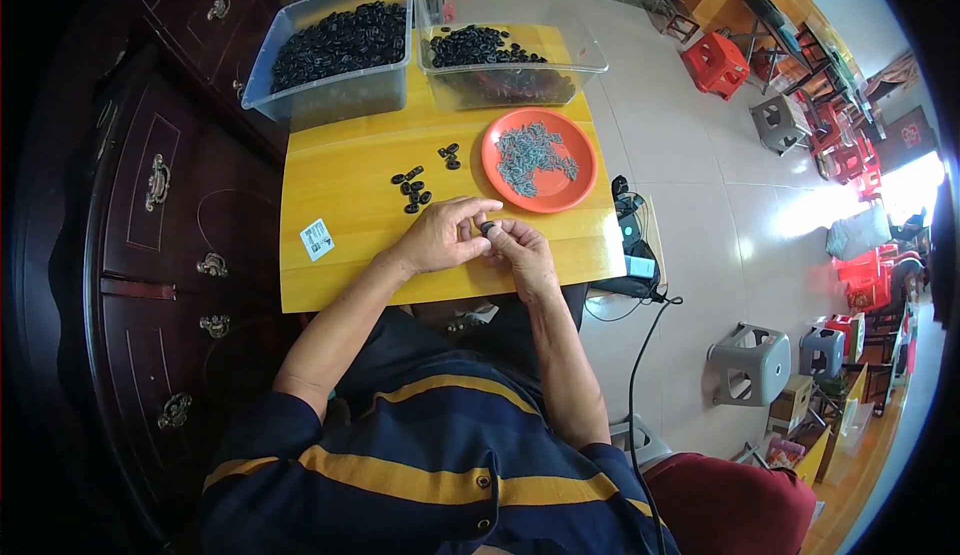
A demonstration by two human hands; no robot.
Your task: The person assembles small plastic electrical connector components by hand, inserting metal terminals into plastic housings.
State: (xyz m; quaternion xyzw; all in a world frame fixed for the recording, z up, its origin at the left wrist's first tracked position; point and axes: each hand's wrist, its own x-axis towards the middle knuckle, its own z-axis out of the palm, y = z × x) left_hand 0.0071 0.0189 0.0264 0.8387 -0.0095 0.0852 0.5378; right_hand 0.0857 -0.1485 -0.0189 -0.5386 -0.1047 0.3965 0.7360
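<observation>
Black piece [487, 228] sits pinched in your right hand [526, 255]; your left hand [448, 236] curves beside it, grip I cannot tell, near 1 orange plate [586, 180].

The yellow wooden table [345, 175] stood in plain daylight, its grain showing. Across its far part I saw two see-through plastic tubs [350, 110], side by side. A round orange-red plate [589, 163] sat near the right edge. Small black oval pieces [426, 197] lay loose toward the middle, in two little clusters, and a white printed label [317, 240] lay flat at the left.
</observation>
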